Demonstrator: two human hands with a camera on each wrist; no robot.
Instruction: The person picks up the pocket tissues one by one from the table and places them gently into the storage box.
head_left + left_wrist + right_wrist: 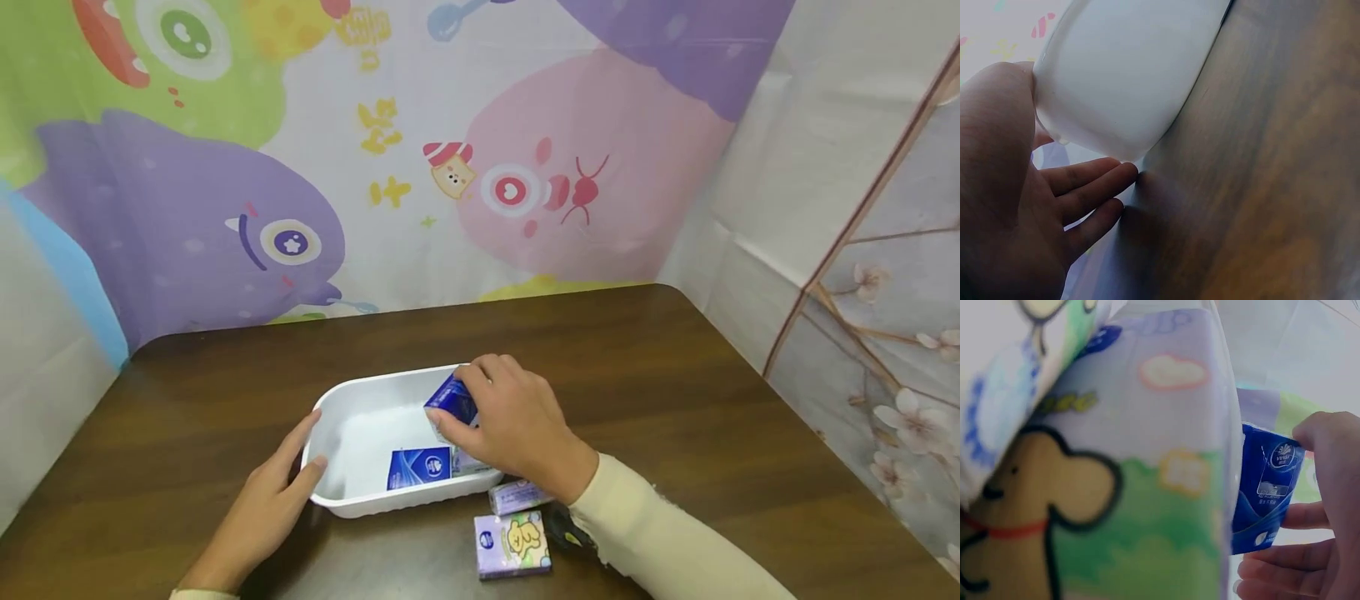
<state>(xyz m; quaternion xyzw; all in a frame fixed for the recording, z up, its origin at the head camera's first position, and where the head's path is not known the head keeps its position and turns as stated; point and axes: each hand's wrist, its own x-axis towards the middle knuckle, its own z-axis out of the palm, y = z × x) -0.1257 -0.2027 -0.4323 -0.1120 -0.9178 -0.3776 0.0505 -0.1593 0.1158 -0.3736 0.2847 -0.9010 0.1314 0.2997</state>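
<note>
A white plastic tray (360,505) sits on the table. My left hand (266,496) touches its left end, fingers mostly straight along the outside in the left wrist view and thumb at the rim. Over the tray's right end, my right hand (517,408) pinches a blue tissue pack (450,400) between thumb and fingers, tilted; the right wrist view shows its printed face (1269,487). Inside the tray lies another blue tissue pack (418,468), with a purple pack (467,462) beside it, partly hidden by my right hand.
Outside the tray's near right corner lie a purple tissue pack with a cartoon bear (513,543) and a second purple pack (517,497). A black object (567,529) is partly covered by my right sleeve. A cartoon-printed cloth (420,250) hangs behind the wooden table (600,333).
</note>
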